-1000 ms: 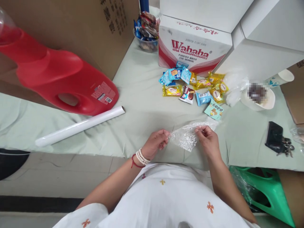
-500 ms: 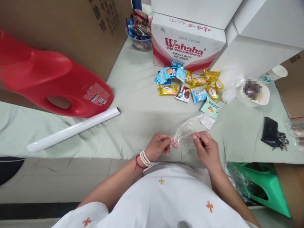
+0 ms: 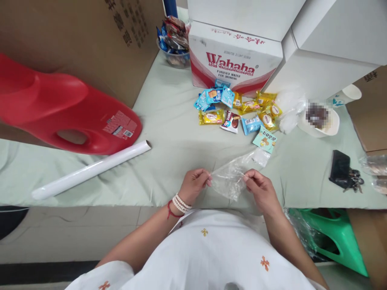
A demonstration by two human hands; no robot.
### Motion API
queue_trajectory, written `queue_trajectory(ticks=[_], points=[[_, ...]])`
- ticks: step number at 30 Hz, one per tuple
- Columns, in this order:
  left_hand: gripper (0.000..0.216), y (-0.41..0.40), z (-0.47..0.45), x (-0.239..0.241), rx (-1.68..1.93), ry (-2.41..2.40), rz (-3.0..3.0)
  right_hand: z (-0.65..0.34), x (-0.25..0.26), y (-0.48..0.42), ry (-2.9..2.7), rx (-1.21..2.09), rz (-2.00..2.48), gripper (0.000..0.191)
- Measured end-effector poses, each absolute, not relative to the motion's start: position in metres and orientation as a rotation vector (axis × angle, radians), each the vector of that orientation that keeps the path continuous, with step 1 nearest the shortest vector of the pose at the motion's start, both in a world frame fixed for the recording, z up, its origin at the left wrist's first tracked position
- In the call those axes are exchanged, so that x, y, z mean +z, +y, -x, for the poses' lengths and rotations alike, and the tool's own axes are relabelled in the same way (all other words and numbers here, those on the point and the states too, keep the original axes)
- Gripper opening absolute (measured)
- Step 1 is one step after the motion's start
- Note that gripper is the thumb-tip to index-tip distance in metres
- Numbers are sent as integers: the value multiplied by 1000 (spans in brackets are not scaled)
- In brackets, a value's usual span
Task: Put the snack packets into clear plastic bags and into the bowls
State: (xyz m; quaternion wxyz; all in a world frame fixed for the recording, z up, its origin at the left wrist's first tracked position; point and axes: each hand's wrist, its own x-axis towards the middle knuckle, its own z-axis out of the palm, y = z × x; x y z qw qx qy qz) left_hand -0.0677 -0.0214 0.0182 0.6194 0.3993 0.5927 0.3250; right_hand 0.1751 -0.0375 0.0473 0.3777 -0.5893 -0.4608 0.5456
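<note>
A clear plastic bag (image 3: 227, 180) is stretched between my two hands just above the near edge of the table. My left hand (image 3: 193, 186) pinches its left edge, fingers closed. My right hand (image 3: 260, 188) pinches its right edge the same way. Beyond the bag lies a small pile of wrapped snacks (image 3: 238, 110) in blue, yellow and brown packets, with one pale green packet (image 3: 265, 139) nearest to me.
A red jug (image 3: 66, 110) lies on its side at left, with a white paper roll (image 3: 90, 169) in front. Cardboard boxes, among them a Wahaha box (image 3: 232, 64), stand behind. A white bowl (image 3: 319, 121), black key pouch (image 3: 340, 168) and green stool (image 3: 335, 237) sit right.
My hands have pulled apart again after coming close together, spreading the bag open between them. The camera drifted slightly, shifting the scene left and up.
</note>
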Motion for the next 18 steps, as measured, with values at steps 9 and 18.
queue_trajectory(ticks=[9, 18], points=[[51, -2, 53, 28, 807, 1448, -1640, -176, 69, -37, -1237, 1507, 1320, 25], [24, 35, 17, 25, 843, 1202, -1015, -203, 79, -45, -1325, 1271, 1480, 22]])
